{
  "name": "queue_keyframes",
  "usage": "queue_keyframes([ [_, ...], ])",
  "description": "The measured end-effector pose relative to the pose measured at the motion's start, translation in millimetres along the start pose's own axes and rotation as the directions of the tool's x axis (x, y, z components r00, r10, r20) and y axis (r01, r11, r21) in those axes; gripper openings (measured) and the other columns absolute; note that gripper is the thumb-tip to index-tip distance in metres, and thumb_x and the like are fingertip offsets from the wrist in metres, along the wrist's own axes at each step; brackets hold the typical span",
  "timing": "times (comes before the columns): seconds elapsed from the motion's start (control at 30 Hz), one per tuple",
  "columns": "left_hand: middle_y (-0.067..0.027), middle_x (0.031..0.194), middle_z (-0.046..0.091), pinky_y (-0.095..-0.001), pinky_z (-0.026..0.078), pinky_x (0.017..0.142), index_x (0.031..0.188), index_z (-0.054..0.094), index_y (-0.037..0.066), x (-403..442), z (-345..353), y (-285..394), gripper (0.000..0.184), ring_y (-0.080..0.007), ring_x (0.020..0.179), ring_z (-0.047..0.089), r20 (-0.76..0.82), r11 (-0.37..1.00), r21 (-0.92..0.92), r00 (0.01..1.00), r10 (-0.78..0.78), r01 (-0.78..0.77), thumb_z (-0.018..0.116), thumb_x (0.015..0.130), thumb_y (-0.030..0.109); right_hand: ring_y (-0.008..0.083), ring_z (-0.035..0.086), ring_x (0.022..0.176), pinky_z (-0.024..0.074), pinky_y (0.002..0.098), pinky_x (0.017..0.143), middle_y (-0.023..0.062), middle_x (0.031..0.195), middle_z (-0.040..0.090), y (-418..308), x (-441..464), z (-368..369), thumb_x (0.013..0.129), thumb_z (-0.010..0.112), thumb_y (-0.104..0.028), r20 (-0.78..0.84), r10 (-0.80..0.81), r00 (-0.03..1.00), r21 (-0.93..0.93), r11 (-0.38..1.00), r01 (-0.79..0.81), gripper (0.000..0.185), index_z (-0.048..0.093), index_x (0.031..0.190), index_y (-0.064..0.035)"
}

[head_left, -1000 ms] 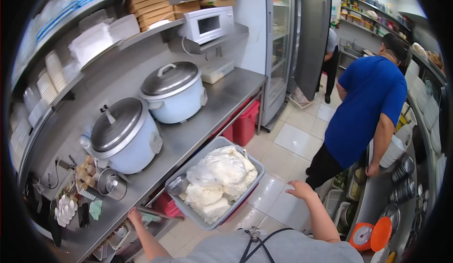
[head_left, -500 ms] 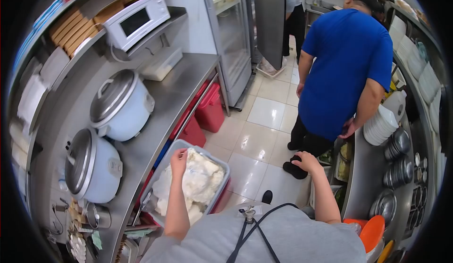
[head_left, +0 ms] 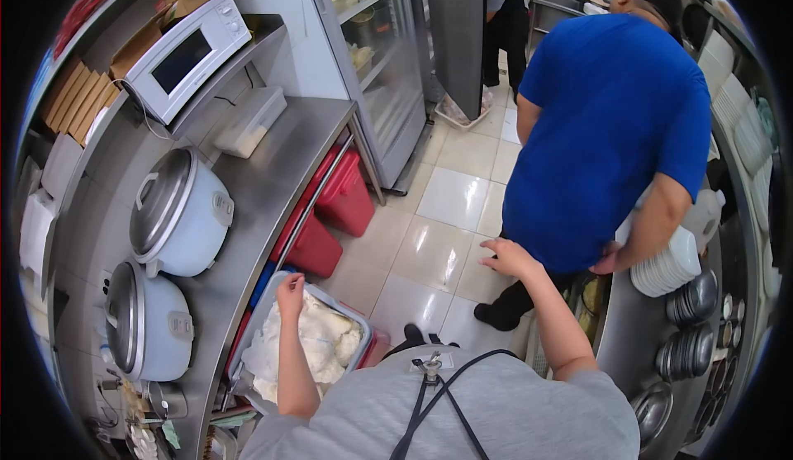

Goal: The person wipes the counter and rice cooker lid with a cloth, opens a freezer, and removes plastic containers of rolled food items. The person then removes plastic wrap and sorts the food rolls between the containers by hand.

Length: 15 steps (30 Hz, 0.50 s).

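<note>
My left hand (head_left: 290, 296) has its fingers curled together, and whatever they hold, if anything, is hidden. In view it overlaps the far left rim of a grey plastic tub (head_left: 357, 318). White lumpy stuff (head_left: 326, 346) fills the tub, partly under clear plastic; I cannot tell if my hand touches either. My right hand (head_left: 509, 258) is held out with fingers spread and nothing in it. It is nearest to a co-worker in a blue shirt (head_left: 607, 138), whose back is turned; contact cannot be made out.
Two rice cookers (head_left: 183, 212) (head_left: 151, 321) and a lidded box (head_left: 250, 121) stand on the left steel counter (head_left: 285, 150). Red bins (head_left: 347, 196) are below. Ahead, a fridge door (head_left: 458, 39) juts out beside another person (head_left: 504, 22). Stacked plates (head_left: 665, 263) line the right counter.
The view has moved forward, and the co-worker now appears closer. My right hand has gone up and left in view. My left hand has shifted left, with its fingers still curled.
</note>
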<state>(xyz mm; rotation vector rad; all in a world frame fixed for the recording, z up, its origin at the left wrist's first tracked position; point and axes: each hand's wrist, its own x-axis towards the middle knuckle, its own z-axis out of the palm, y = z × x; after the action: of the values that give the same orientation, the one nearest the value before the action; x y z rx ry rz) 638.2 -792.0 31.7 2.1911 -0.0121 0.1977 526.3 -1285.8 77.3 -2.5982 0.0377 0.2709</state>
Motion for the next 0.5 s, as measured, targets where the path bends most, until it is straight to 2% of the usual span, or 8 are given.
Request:
queue_keyframes([
  [0.07,-0.0096,0.077,0.064,-0.0261,0.047,0.064,0.086,0.063,0.000,16.6,-11.6,-21.3,0.013,-0.0160,0.070,0.061,-0.038,1.000,0.011,0.999,-0.025,0.025,0.060,0.077,0.009,0.0330,0.055,0.096,0.0442,0.0383,0.082,0.0199,0.103,0.056,-1.2,34.2,-19.3,0.078,0.060,-0.035,-0.045,-0.113,0.993,0.016,0.993,0.113,0.045,0.054,0.111,-0.0052],
  [0.2,-0.0089,0.073,0.063,-0.0263,0.047,0.062,0.085,0.063,0.000,68.1,-28.8,-53.5,0.012,-0.0157,0.066,0.060,-0.197,0.997,0.026,0.978,-0.068,0.074,0.059,0.078,0.009,0.0315,0.058,0.093,0.0445,0.0362,0.082,0.0209,0.102,0.058,-9.5,106.0,-62.9,0.079,0.060,-0.034,-0.080,-0.159,0.984,0.156,0.973,0.170,0.044,0.054,0.112,-0.0048],
  [0.3,-0.0088,0.071,0.062,-0.0266,0.047,0.061,0.085,0.062,0.000,121.3,-20.2,-66.9,0.012,-0.0154,0.063,0.058,-0.256,0.995,-0.064,0.962,-0.095,0.081,0.058,0.078,0.009,0.0256,0.058,0.091,0.0461,0.0334,0.079,0.0161,0.101,0.059,-4.6,148.2,-89.7,0.081,0.059,-0.031,-0.069,-0.095,0.993,0.227,0.968,0.108,0.041,0.054,0.112,-0.0043],
  [0.33,-0.0088,0.070,0.061,-0.0268,0.046,0.060,0.086,0.062,0.000,143.4,-14.1,-68.2,0.011,-0.0153,0.062,0.058,-0.263,0.989,-0.108,0.957,-0.123,0.098,0.058,0.079,0.009,0.0236,0.057,0.093,0.0456,0.0325,0.080,0.0140,0.102,0.058,2.4,160.8,-96.9,0.082,0.058,-0.031,-0.024,-0.082,0.996,0.314,0.946,0.086,0.041,0.053,0.113,-0.0056],
  [0.37,-0.0082,0.070,0.061,-0.0271,0.046,0.061,0.086,0.061,0.001,163.9,-4.2,-70.2,0.011,-0.0149,0.062,0.058,-0.248,0.995,-0.054,0.964,-0.092,0.080,0.057,0.080,0.009,0.0216,0.056,0.095,0.0450,0.0315,0.080,0.0120,0.103,0.057,9.9,171.5,-101.7,0.083,0.057,-0.032,0.024,-0.074,0.997,0.400,0.915,0.058,0.041,0.052,0.115,-0.0069],
  [0.4,-0.0072,0.071,0.061,-0.0274,0.046,0.061,0.087,0.062,0.001,183.6,10.4,-63.0,0.012,-0.0136,0.064,0.057,-0.231,0.994,-0.041,0.967,-0.104,0.097,0.057,0.081,0.009,0.0216,0.056,0.095,0.0450,0.0315,0.080,0.0120,0.103,0.057,11.2,177.1,-108.9,0.083,0.057,-0.032,0.015,-0.072,0.997,0.392,0.918,0.061,0.041,0.052,0.115,-0.0069],
  [0.47,-0.0068,0.072,0.061,-0.0266,0.046,0.061,0.089,0.062,0.002,220.0,48.0,-45.9,0.013,-0.0126,0.066,0.057,-0.113,0.985,-0.166,0.992,-0.055,0.035,0.057,0.081,0.010,0.0166,0.055,0.096,0.0431,0.0296,0.080,0.0075,0.105,0.057,10.0,177.5,-125.9,0.084,0.056,-0.036,0.141,0.108,0.984,0.672,0.720,-0.175,0.044,0.049,0.119,-0.0096],
  [0.5,-0.0064,0.073,0.062,-0.0262,0.045,0.062,0.090,0.063,0.002,232.6,70.7,-29.5,0.013,-0.0122,0.067,0.057,-0.054,0.981,-0.195,0.998,-0.023,0.012,0.057,0.081,0.010,0.0166,0.055,0.096,0.0431,0.0296,0.080,0.0075,0.105,0.057,13.0,177.3,-131.7,0.084,0.056,-0.036,0.141,0.112,0.984,0.664,0.726,-0.177,0.044,0.049,0.119,-0.0096],
])
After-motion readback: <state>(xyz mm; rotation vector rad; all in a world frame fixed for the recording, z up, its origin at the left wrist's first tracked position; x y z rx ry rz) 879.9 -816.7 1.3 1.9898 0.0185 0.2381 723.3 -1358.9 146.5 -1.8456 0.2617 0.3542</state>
